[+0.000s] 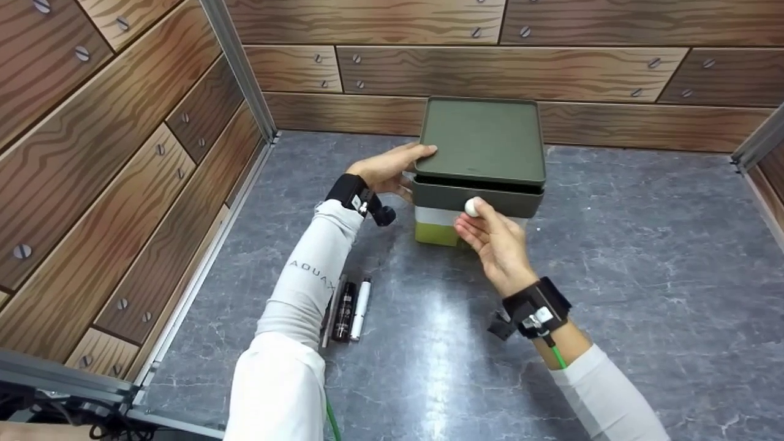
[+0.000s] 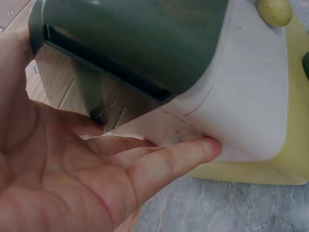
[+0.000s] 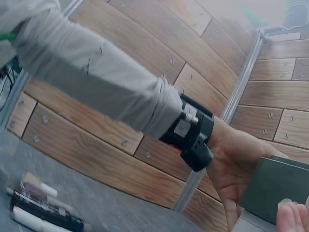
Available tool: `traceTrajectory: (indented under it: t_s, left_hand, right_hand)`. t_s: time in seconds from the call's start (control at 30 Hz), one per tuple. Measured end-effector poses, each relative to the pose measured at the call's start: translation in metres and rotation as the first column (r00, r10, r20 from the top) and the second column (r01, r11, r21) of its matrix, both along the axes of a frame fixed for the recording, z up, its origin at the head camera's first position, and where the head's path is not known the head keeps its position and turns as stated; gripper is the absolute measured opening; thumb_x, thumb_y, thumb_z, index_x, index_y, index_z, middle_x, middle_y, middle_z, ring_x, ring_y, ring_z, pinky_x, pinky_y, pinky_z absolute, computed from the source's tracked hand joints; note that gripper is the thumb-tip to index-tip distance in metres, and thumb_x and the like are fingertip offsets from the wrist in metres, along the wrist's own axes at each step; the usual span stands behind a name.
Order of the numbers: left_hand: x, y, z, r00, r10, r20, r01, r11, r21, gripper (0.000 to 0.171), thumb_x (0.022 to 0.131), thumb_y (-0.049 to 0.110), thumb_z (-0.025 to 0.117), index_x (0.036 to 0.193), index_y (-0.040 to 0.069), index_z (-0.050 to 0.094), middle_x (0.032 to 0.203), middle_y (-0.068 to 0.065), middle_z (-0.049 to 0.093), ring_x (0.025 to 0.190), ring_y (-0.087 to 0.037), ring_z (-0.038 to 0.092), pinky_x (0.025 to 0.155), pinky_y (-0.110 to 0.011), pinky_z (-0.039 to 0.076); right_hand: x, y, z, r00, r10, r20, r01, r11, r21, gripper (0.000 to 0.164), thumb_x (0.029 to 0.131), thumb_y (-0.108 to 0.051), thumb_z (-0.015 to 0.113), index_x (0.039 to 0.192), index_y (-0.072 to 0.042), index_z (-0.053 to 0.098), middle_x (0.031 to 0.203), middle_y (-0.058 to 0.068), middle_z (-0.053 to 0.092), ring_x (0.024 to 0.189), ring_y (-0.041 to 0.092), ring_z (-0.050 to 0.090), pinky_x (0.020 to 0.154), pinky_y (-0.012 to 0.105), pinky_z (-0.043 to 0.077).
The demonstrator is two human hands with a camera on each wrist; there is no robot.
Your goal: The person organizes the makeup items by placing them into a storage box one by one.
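Right of frame centre, white knob point(image 1: 471, 207) is being pinched by right hand point(image 1: 503, 248); box point(image 1: 442, 193) is being steadied by straight-fingered left hand point(image 1: 387, 169); tipping is being risked by hard pull.

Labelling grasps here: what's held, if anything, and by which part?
The right hand holds the dark green drawer by the white knob on its front. The left hand just rests against the box's left side, thumb on top.
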State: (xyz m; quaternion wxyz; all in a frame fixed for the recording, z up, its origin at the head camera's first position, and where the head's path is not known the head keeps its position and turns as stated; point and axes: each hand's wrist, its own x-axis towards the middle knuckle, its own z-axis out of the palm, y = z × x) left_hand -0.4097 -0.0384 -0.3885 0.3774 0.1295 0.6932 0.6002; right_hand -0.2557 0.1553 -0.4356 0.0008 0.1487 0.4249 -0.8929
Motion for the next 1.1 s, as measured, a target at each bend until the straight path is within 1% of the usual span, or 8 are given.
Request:
traceTrajectory:
  t_s: [0.17, 0.3, 0.4, 0.57, 0.9, 1.1]
  left_hand:
    - [0.0, 0.001, 0.001, 1.0, -0.016, -0.016, 0.016, 1.0, 0.003, 0.05, 0.098, 0.053, 0.049, 0.136, 0.022, 0.041, 0.121, -0.011, 0.06, 0.096, -0.03, 0.069, 0.09, -0.056, 0.055]
    - [-0.001, -0.001, 0.001, 1.0, -0.004, -0.02, 0.004, 1.0, 0.009, 0.049, 0.098, 0.053, 0.049, 0.136, 0.022, 0.043, 0.121, -0.011, 0.06, 0.093, -0.029, 0.068, 0.089, -0.056, 0.055]
    - [-0.001, -0.002, -0.001, 1.0, 0.004, -0.01, -0.004, 1.0, 0.005, 0.048, 0.098, 0.053, 0.049, 0.133, 0.022, 0.044, 0.118, -0.009, 0.061, 0.091, -0.028, 0.068, 0.086, -0.053, 0.057]
    - [-0.001, -0.001, -0.003, 1.0, 0.006, -0.005, -0.006, 1.0, 0.006, 0.048, 0.097, 0.054, 0.051, 0.131, 0.021, 0.044, 0.115, -0.009, 0.061, 0.092, -0.027, 0.068, 0.079, -0.047, 0.059]
    - [-0.001, 0.0, -0.001, 1.0, -0.015, -0.014, 0.015, 1.0, 0.008, 0.05, 0.097, 0.055, 0.049, 0.134, 0.022, 0.042, 0.121, -0.011, 0.061, 0.096, -0.031, 0.068, 0.077, -0.047, 0.059]
    - [-0.002, -0.001, -0.003, 1.0, -0.015, -0.021, 0.016, 1.0, 0.014, 0.054, 0.097, 0.056, 0.049, 0.138, 0.023, 0.039, 0.128, -0.014, 0.059, 0.102, -0.034, 0.068, 0.083, -0.05, 0.059]
  right_hand:
    - [0.011, 0.0, 0.001, 1.0, 0.005, 0.008, -0.005, 0.999, -0.034, 0.014, 0.091, -0.018, 0.07, 0.091, -0.005, 0.069, 0.077, 0.009, 0.073, 0.073, 0.017, 0.073, 0.078, 0.027, 0.061]
    - [0.02, -0.003, 0.0, 1.0, 0.022, -0.006, -0.023, 0.999, -0.037, 0.014, 0.091, -0.018, 0.07, 0.092, -0.004, 0.07, 0.078, 0.009, 0.074, 0.075, 0.018, 0.074, 0.079, 0.027, 0.061]
    - [0.027, -0.005, -0.001, 0.999, 0.04, -0.008, -0.04, 0.999, -0.029, 0.013, 0.093, -0.017, 0.067, 0.092, -0.004, 0.07, 0.08, 0.009, 0.074, 0.077, 0.018, 0.074, 0.081, 0.027, 0.061]
    - [0.04, -0.007, -0.004, 0.999, 0.035, -0.001, -0.035, 0.999, -0.012, 0.013, 0.095, -0.016, 0.065, 0.093, -0.005, 0.07, 0.081, 0.009, 0.074, 0.078, 0.018, 0.074, 0.083, 0.028, 0.061]
    - [0.059, -0.012, -0.007, 1.0, 0.022, -0.016, -0.022, 1.0, 0.0, 0.013, 0.097, -0.015, 0.061, 0.092, -0.005, 0.068, 0.08, 0.009, 0.074, 0.076, 0.017, 0.073, 0.079, 0.027, 0.061]
    - [0.072, -0.016, -0.009, 1.0, 0.005, -0.014, -0.005, 1.0, 0.012, 0.013, 0.097, -0.013, 0.06, 0.091, -0.006, 0.069, 0.08, 0.009, 0.074, 0.075, 0.017, 0.073, 0.078, 0.028, 0.062]
